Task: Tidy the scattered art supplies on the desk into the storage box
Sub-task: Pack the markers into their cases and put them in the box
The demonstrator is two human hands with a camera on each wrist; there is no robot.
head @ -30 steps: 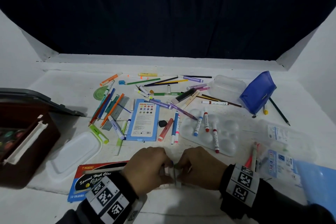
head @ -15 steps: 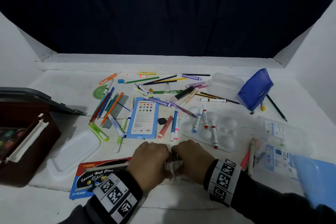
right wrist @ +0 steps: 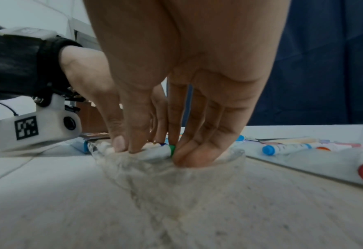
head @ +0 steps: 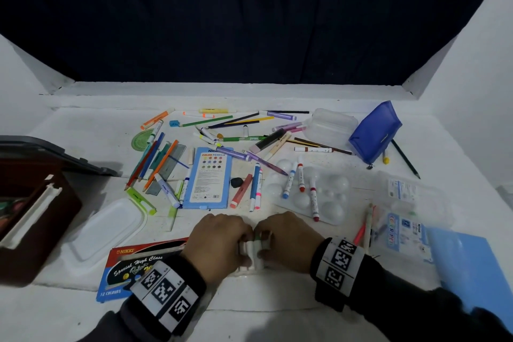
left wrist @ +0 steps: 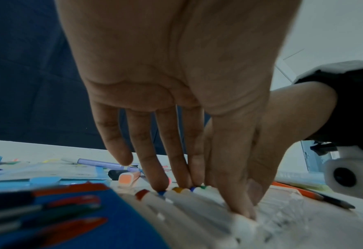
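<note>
A row of white-barrelled markers (left wrist: 189, 203) with coloured ends lies side by side in a clear plastic tray (right wrist: 208, 170) at the near edge of the white desk (head: 83, 130), between the person's two hands. The left hand (head: 219, 241) bears down on them with nearly straight fingers (left wrist: 159, 168), the tips on the marker ends and the thumb on the barrels. The right hand (head: 288, 239) meets it from the other side, thumb and fingertips (right wrist: 189, 151) pinching the green-ended marker (right wrist: 161, 152) at the tray's end. Just left of the hands lies a red and blue coloured-pencil box (head: 133, 266), with a clear lid (head: 105, 228) beyond it. The brown storage box (head: 36, 219) stands open at the far left. Loose pencils and pens (head: 155, 158) are scattered farther back around a blue pencil card (head: 208, 178), with a clear paint palette (head: 327, 194) and a blue pouch (head: 374, 133) to the right.
</note>
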